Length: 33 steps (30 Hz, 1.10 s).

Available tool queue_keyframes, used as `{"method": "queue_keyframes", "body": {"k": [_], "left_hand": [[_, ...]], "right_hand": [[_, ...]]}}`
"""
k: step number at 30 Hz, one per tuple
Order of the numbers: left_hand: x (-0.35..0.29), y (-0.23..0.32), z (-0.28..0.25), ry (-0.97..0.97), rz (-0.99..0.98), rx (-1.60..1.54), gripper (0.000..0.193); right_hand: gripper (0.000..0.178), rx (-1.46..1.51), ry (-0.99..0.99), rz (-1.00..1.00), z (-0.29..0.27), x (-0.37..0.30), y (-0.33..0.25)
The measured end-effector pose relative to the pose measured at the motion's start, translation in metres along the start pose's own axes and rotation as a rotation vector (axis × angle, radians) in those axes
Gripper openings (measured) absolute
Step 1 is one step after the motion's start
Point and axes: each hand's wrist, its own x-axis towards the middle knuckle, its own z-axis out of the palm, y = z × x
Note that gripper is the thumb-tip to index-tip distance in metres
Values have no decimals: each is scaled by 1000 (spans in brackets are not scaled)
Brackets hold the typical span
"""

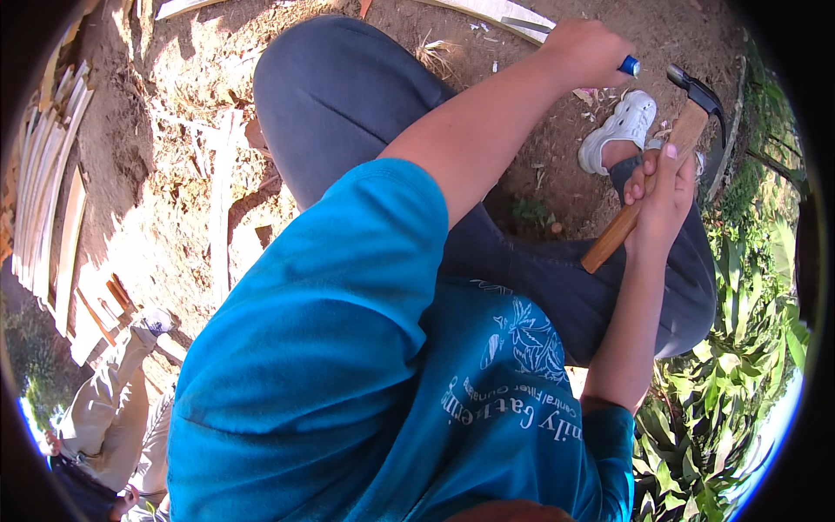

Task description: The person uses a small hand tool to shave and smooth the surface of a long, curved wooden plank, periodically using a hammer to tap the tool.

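Note:
My left hand (pixel 591 54) is closed around a chisel (pixel 630 66); the blue end of its handle sticks out on the right, and its flat metal blade shows on the other side of the fist. The blade lies over a pale curved strip of wood (pixel 461 7) at the top edge, and its tip seems to touch it. In my right hand (pixel 665 196) is a claw hammer (pixel 687 130), gripped partway along its wooden handle. The dark head points up, near the chisel's handle end but apart from it.
A white clog (pixel 622 129) is on a foot below the chisel. Long wooden slats (pixel 52 183) lie in a pile at far left, and a narrow board (pixel 224 200) rests on the dirt. Another person's trousered leg (pixel 109 409) shows at lower left. Leafy plants (pixel 722 391) grow at right.

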Motion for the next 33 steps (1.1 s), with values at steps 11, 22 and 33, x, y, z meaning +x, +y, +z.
{"method": "queue_keyframes", "body": {"k": [11,22,33], "left_hand": [[5,-1,14,45,25,25,24],[4,6,15,48,12,84,23],[11,0,23,144,68,-60,9]], "right_hand": [[21,-12,23,63,-5,2,9],[16,24,79,42,-11,13,15],[17,0,-2,98,-13,14,16]]}}
